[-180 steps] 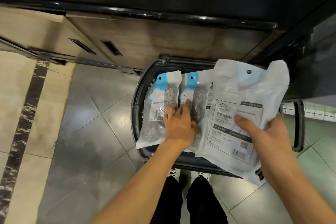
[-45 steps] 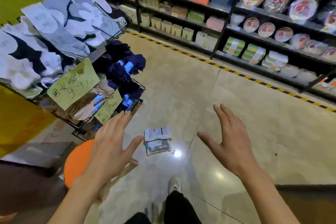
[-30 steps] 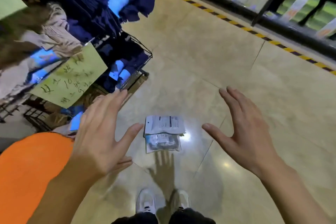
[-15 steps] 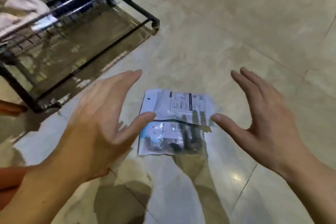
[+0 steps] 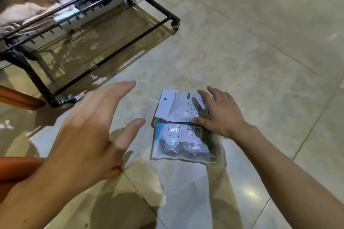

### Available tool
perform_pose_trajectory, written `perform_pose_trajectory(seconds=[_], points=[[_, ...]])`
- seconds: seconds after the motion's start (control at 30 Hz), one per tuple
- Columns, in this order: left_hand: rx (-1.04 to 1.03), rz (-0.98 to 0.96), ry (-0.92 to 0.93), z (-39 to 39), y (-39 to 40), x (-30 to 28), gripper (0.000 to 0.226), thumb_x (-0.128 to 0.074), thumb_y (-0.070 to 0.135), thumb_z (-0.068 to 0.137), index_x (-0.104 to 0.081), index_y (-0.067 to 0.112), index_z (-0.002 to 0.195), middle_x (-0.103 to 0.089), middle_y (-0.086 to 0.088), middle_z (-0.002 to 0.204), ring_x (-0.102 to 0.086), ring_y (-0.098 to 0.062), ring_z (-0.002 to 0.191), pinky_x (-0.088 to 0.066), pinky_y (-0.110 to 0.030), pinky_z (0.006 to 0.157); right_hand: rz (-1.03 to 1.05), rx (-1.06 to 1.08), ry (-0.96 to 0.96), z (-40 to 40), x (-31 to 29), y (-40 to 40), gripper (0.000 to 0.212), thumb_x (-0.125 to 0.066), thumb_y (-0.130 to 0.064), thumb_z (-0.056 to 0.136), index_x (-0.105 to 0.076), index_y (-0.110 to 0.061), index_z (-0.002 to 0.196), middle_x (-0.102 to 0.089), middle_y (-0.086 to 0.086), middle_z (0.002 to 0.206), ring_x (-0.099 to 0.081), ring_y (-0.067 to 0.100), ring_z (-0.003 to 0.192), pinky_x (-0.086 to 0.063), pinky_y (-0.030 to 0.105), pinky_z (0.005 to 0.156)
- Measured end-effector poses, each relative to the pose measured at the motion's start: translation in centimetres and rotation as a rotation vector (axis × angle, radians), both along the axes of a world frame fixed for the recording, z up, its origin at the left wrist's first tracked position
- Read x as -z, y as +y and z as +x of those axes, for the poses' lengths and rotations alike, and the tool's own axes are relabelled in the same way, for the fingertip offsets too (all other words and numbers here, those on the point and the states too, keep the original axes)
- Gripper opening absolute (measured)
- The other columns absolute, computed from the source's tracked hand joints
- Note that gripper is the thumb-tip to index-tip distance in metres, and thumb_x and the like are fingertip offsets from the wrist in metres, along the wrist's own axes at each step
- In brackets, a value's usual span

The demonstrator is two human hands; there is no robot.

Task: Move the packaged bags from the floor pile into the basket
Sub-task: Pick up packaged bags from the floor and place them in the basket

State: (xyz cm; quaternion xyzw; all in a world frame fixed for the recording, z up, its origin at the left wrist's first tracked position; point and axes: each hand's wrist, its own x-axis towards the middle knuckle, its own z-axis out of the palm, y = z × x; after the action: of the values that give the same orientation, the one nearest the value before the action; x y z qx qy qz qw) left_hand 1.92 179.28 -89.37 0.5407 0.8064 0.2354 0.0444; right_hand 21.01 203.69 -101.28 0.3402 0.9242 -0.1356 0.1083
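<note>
Two packaged bags lie side by side on the glossy tile floor. The farther one is a white bag [image 5: 175, 107] with a hang hole; the nearer is a clear bag with a blue header [image 5: 181, 144] holding steel scourers. My right hand [image 5: 220, 112] lies flat with spread fingers on the right end of the white bag, thumb at the seam between the two. My left hand [image 5: 93, 130] hovers open to the left of the bags, fingers spread, touching nothing. The basket is out of view.
A black wire display rack on casters [image 5: 115, 3] loaded with folded clothes stands at the upper left. An orange stool [image 5: 20, 98] sits at the left edge. Bare tile floor [image 5: 260, 42] stretches to the right and beyond the bags.
I turned from the basket to the floor pile and bent down. In the last half second my right hand dropped from hovering onto the white bag; my left hand stayed open beside the bags.
</note>
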Motion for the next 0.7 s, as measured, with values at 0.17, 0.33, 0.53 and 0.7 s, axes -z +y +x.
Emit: perform_pose_trajectory(seconds=[0.17,0.33,0.53,0.7], points=[[0.02,0.003,-0.026,0.6,-0.2,0.0,0.064,-0.051,0.056,0.094,-0.045,0.026,0.15,-0.057,0.003,0.145,-0.053,-0.023,0.133,-0.045,-0.046,0.108,-0.027,-0.061,-0.169,-1.2,2.6,0.3,0.093,-0.064,-0.074,0.083,-0.029,-0.025,0.153,-0.037,0.012,0.153,-0.034,0.036,0.144,-0.026,0.051,0.12],[0.088,-0.033,-0.048,0.8,-0.5,1.0,0.061,-0.051,0.056,0.098,-0.045,0.026,0.151,-0.057,0.005,0.146,-0.055,-0.021,0.133,-0.047,-0.046,0.107,0.008,-0.084,-0.154,-1.7,2.5,0.3,0.071,-0.065,-0.055,0.092,-0.038,-0.018,0.147,-0.05,0.018,0.142,-0.049,0.04,0.131,-0.04,0.049,0.109],[0.115,-0.019,-0.075,1.2,0.4,3.3,0.05,-0.051,0.048,0.098,-0.047,0.031,0.145,-0.053,0.019,0.134,-0.053,-0.008,0.123,-0.04,-0.024,0.099,0.084,0.173,0.059,-1.1,-0.7,0.5,0.049,-0.068,-0.038,0.089,-0.051,-0.018,0.131,-0.068,0.01,0.113,-0.066,0.039,0.099,-0.04,0.039,0.07],[0.09,-0.157,-0.203,2.2,3.3,5.9,0.058,-0.041,0.055,0.092,-0.052,0.029,0.143,-0.058,0.012,0.134,-0.053,-0.01,0.119,-0.045,-0.032,0.095,-0.338,0.721,0.822,3.3,-5.0,1.4,0.036,-0.068,-0.017,0.09,-0.053,-0.019,0.123,-0.069,0.006,0.107,-0.067,0.028,0.095,-0.058,0.051,0.084]])
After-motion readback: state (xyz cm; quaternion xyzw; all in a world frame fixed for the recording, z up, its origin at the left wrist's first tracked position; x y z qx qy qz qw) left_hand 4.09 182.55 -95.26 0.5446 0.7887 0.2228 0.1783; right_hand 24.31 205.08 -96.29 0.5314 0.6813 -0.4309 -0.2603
